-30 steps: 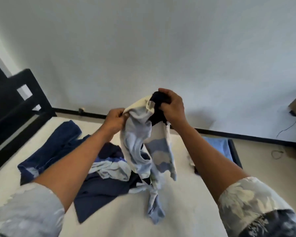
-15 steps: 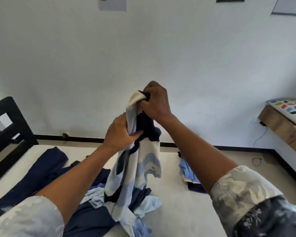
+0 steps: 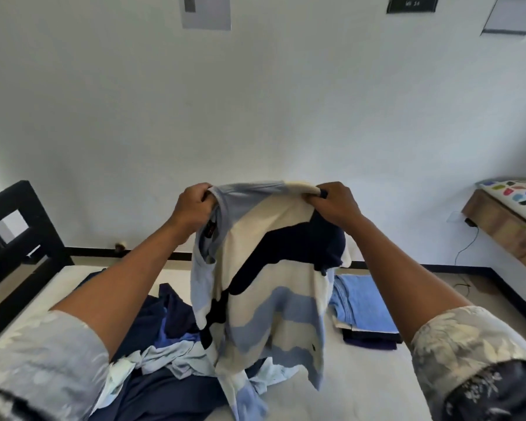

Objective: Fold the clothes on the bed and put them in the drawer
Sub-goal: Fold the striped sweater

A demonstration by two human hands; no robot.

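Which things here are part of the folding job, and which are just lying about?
Job: blue-and-cream shirt, gripped by left hand and right hand; unfolded heap; folded stack; bed.
Lying about: wooden shelf, spotted cushion, cable, wall paper sheet.

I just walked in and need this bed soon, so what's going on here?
A person is working through laundry on the bed. The left hand and the right hand grip the top edge of a cream, light blue and navy shirt, holding it up spread between them. Below it lies a heap of unfolded clothes; to the right sits a folded stack with a blue piece on top.
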